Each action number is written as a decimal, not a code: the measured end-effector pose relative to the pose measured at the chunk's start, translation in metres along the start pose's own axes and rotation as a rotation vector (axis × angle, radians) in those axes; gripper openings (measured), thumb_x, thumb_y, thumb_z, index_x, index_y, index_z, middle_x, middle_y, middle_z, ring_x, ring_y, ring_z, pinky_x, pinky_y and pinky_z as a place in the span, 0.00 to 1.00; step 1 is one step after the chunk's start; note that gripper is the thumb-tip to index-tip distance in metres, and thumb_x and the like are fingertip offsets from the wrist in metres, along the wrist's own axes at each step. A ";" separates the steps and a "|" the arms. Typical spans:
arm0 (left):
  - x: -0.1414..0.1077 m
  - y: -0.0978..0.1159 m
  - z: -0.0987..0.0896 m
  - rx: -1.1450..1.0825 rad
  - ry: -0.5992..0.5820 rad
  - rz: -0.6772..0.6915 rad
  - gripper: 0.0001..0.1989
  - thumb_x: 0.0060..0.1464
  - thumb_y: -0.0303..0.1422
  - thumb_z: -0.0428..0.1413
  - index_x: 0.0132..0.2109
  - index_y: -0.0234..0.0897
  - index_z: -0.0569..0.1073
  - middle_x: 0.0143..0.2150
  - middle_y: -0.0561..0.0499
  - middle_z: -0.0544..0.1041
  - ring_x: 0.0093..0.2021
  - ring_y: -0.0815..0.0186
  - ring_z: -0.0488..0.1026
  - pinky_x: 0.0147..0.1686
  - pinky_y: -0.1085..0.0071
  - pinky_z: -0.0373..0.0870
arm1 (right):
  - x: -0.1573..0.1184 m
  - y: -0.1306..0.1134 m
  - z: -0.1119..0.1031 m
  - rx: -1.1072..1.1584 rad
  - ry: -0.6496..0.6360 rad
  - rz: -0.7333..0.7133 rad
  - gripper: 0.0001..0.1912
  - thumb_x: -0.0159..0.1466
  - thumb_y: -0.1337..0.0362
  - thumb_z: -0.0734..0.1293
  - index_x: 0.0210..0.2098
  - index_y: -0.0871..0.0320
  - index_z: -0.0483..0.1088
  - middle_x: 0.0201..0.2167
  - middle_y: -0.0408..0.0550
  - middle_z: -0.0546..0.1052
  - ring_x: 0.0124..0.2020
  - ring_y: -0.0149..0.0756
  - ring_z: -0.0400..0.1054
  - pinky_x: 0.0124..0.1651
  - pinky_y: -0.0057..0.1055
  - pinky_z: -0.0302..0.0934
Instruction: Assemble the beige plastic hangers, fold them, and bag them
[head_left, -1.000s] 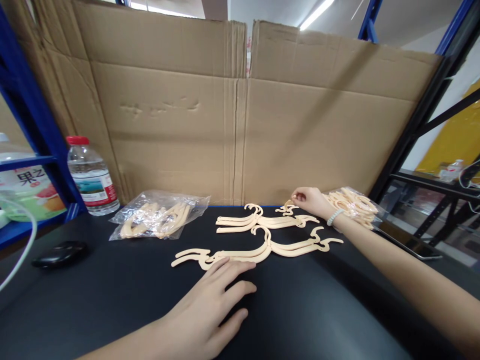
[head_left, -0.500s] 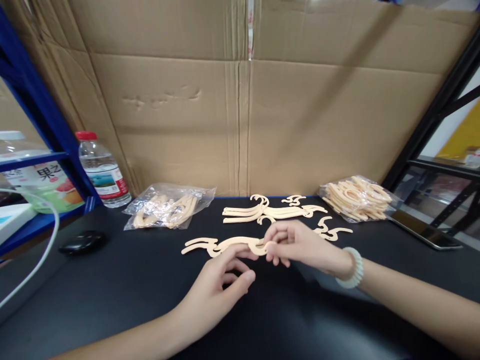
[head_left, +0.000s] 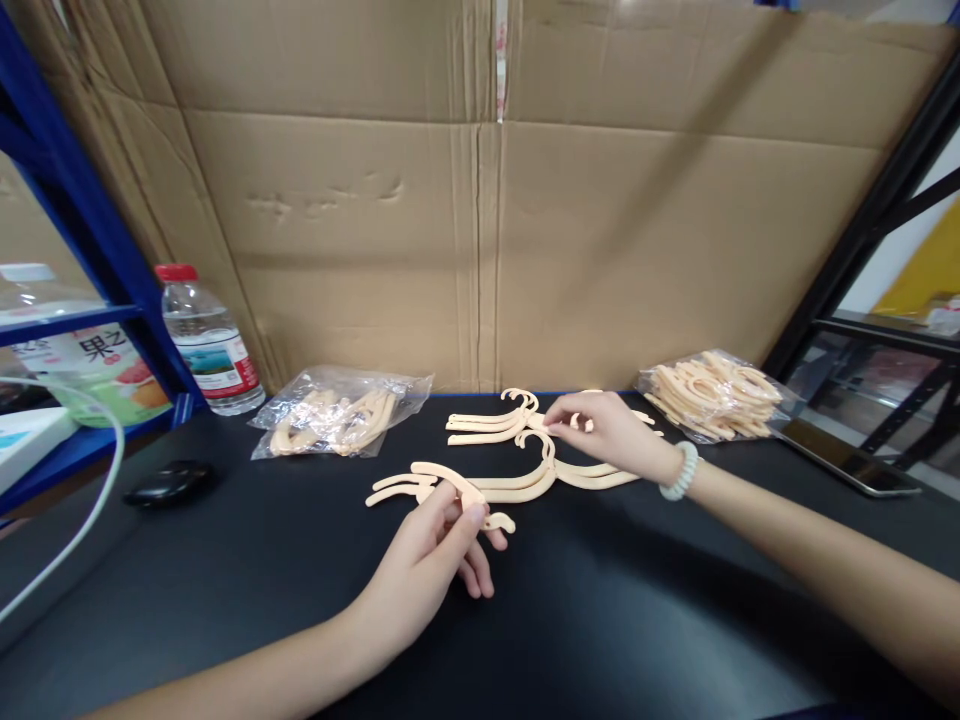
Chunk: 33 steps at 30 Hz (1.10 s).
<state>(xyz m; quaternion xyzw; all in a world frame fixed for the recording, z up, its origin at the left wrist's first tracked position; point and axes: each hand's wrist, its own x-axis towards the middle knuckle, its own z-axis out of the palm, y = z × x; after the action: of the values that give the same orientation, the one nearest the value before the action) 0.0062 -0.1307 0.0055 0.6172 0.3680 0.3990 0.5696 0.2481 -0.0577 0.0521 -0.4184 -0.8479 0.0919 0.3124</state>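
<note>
My left hand point(head_left: 442, 550) is closed on a curved beige folding-hanger arm point(head_left: 448, 478), which slants up to the left; its hooked lower end sticks out past the thumb. Farther back, my right hand point(head_left: 611, 435) reaches over the back group of beige hanger pieces point(head_left: 484, 428). Its thumb and forefinger pinch at one of these pieces, whose outline the hand partly hides. Between the hands lie more hanger arms point(head_left: 517, 490) with a hook piece point(head_left: 538, 440), overlapping on the black table point(head_left: 600, 620).
Clear bags of hanger parts lie at back left point(head_left: 330, 410) and back right point(head_left: 712, 395). A black mouse point(head_left: 169, 484), a red-capped water bottle point(head_left: 210, 350) and a white cable point(head_left: 105, 500) are at the left. A phone point(head_left: 847, 460) lies right. Cardboard point(head_left: 360, 250) stands behind.
My right hand has left the front piece beside my left hand and moved back to the rear group. My left hand has raised and tilted a hanger arm.
</note>
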 end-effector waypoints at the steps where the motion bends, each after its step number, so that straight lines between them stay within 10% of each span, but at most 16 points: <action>1: 0.000 0.000 0.000 -0.005 0.005 0.000 0.14 0.61 0.43 0.50 0.35 0.37 0.61 0.32 0.53 0.74 0.20 0.72 0.73 0.18 0.77 0.67 | 0.003 0.014 -0.003 -0.108 -0.001 0.000 0.07 0.61 0.70 0.63 0.33 0.58 0.74 0.31 0.46 0.78 0.32 0.34 0.70 0.37 0.30 0.61; 10: 0.001 -0.002 0.000 0.024 0.060 0.012 0.12 0.58 0.40 0.55 0.37 0.38 0.61 0.32 0.58 0.69 0.19 0.74 0.71 0.18 0.77 0.68 | -0.004 0.075 0.011 -0.236 -0.096 0.018 0.04 0.58 0.69 0.66 0.29 0.59 0.74 0.29 0.48 0.75 0.32 0.38 0.68 0.37 0.33 0.60; 25: -0.002 0.009 0.001 -0.046 0.094 0.010 0.13 0.54 0.39 0.60 0.35 0.36 0.66 0.29 0.57 0.69 0.21 0.76 0.65 0.20 0.79 0.65 | -0.024 0.035 -0.026 0.112 0.118 0.107 0.11 0.62 0.56 0.65 0.38 0.57 0.69 0.36 0.49 0.77 0.39 0.39 0.72 0.43 0.35 0.67; 33: 0.000 0.004 -0.002 -0.093 0.115 0.031 0.11 0.53 0.37 0.62 0.34 0.36 0.69 0.31 0.54 0.70 0.26 0.72 0.66 0.24 0.76 0.66 | -0.063 0.025 -0.025 0.015 0.007 0.064 0.09 0.66 0.57 0.61 0.39 0.55 0.69 0.35 0.48 0.75 0.35 0.36 0.69 0.37 0.32 0.65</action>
<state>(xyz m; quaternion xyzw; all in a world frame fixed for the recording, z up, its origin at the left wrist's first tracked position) 0.0043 -0.1298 0.0097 0.5718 0.3716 0.4593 0.5692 0.3081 -0.0930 0.0327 -0.4431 -0.8323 0.1068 0.3154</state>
